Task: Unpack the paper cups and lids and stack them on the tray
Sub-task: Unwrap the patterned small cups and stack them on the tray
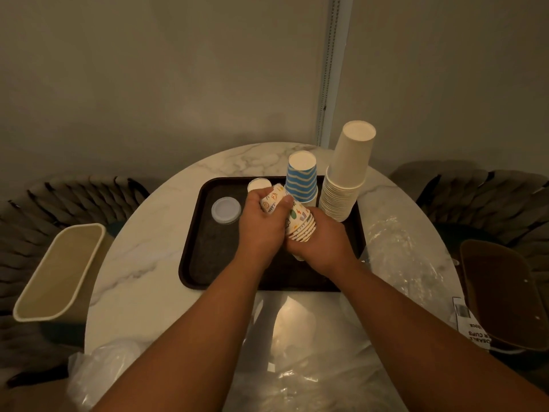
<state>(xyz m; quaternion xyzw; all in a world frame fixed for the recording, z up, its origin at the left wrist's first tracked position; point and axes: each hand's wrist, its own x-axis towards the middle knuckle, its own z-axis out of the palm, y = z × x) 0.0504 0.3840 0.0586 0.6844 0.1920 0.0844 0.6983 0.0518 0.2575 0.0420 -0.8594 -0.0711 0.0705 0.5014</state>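
Both hands grip one tilted patterned cup stack [292, 217] above the tray [208, 257]: left hand [263, 224] closed round its top, right hand [322, 240] round the rims. Striped stack [301, 181] and plain stack [344, 179] already placed. Next, probably: stand it upright on bare tray beside the lid [226, 210].

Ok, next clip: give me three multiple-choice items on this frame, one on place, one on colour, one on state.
1. Where does the lid stack sit?
A. on the tray's left part
B. in the beige bin
C. on the chair

2. What colour are the stripes on the striped cups?
A. red
B. blue
C. green

3. What is happening with the patterned cups?
A. lying on the table
B. held in both hands
C. standing on the tray

Answers: 1 A, it rests on the dark tray; 2 B, blue and white bands; 3 B, left hand and right hand both grip them.
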